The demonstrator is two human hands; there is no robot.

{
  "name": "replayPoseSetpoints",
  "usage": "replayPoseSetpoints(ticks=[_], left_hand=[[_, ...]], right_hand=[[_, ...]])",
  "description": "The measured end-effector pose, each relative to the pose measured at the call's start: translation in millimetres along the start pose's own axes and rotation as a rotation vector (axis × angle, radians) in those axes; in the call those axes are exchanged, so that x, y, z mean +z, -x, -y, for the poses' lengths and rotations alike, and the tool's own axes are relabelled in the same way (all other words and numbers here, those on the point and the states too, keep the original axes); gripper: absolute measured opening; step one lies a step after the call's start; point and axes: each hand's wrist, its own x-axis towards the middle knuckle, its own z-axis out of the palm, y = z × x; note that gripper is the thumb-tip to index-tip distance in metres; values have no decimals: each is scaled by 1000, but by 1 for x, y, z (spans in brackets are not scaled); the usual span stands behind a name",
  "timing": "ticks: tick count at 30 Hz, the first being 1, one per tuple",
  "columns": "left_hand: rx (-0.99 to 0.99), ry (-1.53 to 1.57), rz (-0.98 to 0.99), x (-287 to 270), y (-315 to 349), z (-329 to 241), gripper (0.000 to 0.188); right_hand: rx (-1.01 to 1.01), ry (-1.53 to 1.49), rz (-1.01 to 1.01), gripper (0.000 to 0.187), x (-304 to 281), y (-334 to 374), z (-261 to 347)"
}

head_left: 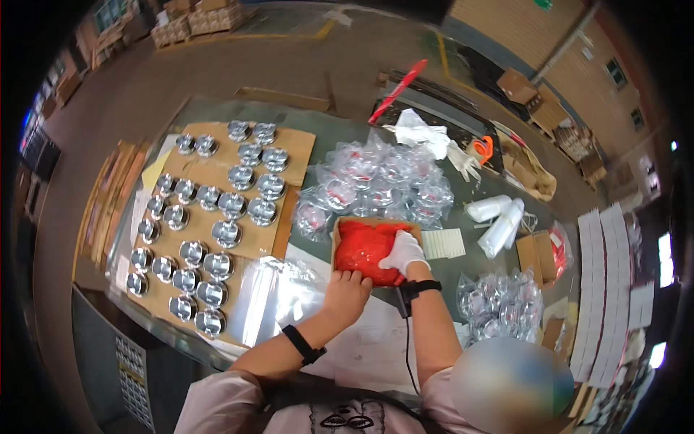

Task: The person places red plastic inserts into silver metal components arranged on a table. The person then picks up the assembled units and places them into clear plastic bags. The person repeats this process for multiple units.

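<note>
A small cardboard box stands on the table in front of me, filled with a shiny red plastic bag. My left hand, bare, grips the box's near left edge, its fingertips curled over the rim onto the red bag. On the right side, my right hand in a white glove grasps the red bag inside the box; part of its fingers is hidden. What the red bag contains cannot be seen. Just beyond the box lies a heap of metal pistons in clear plastic bags.
Left, rows of bare metal pistons stand on cardboard sheets. Clear plastic film lies nearer me. Right are plastic rolls, another bagged heap, an open carton, white gloves and an orange tape dispenser.
</note>
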Motion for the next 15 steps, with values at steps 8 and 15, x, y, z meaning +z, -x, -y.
replayPoseSetpoints(ticks=[8, 15], left_hand=[[-6, -3, 71, -1, -5, 0, 10], [-35, -58, 118, 4, -7, -2, 14]], right_hand=[[60, -45, -244, 33, 11, 3, 8], [-86, -181, -620, 40, -1, 60, 13]])
